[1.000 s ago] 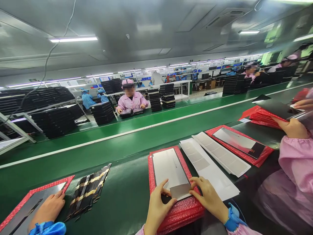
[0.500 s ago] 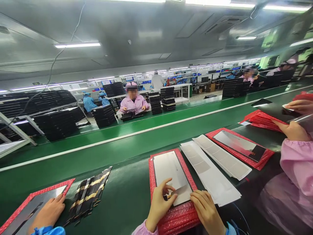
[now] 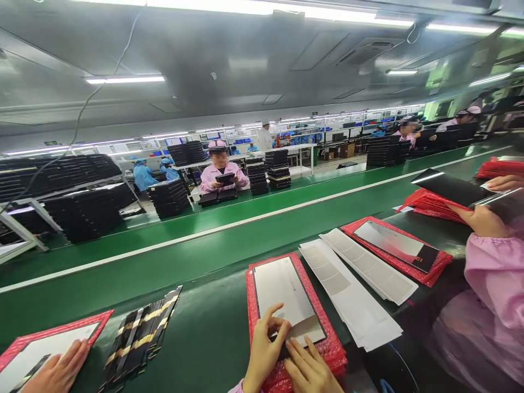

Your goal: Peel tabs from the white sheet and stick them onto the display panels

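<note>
In front of me a shiny grey display panel (image 3: pixel 278 286) with a thin black edge lies on a stack of red bubble-wrap sleeves (image 3: pixel 333 349). My left hand (image 3: pixel 266 344) is over the panel's near end, thumb and forefinger bent together; what sits between them is hidden. My right hand (image 3: pixel 309 368) rests beside it, fingers stretched out flat on the panel's near edge. To the left lies a pile of black strips with gold-coloured bands (image 3: pixel 141 333). White sheets with grey rectangular labels (image 3: pixel 333 278) are on the right.
Another person's hand (image 3: pixel 61 368) rests on a panel at lower left. At right, a co-worker in a pink sleeve (image 3: pixel 491 267) handles a dark panel (image 3: pixel 450 188) above red sleeves. Another panel (image 3: pixel 393 243) lies nearby. Beyond the green belt (image 3: pixel 229 234) stand black tray stacks (image 3: pixel 167 196).
My right hand has slid left from the panel's right corner to its near edge, beside my left hand. The right co-worker's dark panel has been raised. The view has shifted slightly.
</note>
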Action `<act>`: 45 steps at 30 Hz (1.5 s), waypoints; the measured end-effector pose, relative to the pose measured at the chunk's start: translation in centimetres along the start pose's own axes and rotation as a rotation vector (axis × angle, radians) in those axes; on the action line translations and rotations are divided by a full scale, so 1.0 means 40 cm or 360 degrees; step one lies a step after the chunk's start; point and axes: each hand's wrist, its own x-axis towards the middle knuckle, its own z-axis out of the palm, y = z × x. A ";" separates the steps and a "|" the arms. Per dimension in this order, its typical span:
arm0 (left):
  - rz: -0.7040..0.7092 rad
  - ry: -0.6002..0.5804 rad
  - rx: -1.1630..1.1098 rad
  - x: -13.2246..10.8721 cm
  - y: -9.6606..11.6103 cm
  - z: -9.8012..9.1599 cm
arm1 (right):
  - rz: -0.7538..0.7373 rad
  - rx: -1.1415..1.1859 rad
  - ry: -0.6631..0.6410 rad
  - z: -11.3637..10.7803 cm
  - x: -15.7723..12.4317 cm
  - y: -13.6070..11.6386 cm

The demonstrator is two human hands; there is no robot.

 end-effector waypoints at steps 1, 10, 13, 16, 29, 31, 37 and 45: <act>-0.0009 -0.0006 -0.0002 0.000 0.001 -0.001 | -0.0019 -0.0019 0.0006 0.002 0.002 0.000; -0.0030 -0.0018 0.0099 -0.003 0.008 -0.005 | -0.0254 -0.0319 -0.0547 -0.136 0.006 0.096; -0.0021 -0.0010 0.0114 -0.005 0.006 -0.006 | -0.0277 -0.0280 -0.0484 -0.118 0.014 0.082; -0.0007 0.0007 0.0083 -0.007 0.003 -0.004 | -0.0164 -0.0228 -0.0497 -0.090 0.040 0.074; -0.0062 0.0198 0.0110 -0.005 -0.015 -0.001 | -0.0287 -0.0362 -0.0299 -0.057 0.030 0.060; -0.0041 0.0202 0.0162 -0.004 -0.018 0.000 | -0.0214 -0.0317 -0.0468 -0.081 0.011 0.083; -0.0002 0.0173 0.0212 -0.006 -0.013 0.003 | 0.0124 -0.0309 -0.0827 -0.117 -0.014 0.149; -0.0014 0.0181 0.0136 -0.010 -0.014 0.008 | -0.0010 -0.0309 -0.0603 -0.056 0.039 0.059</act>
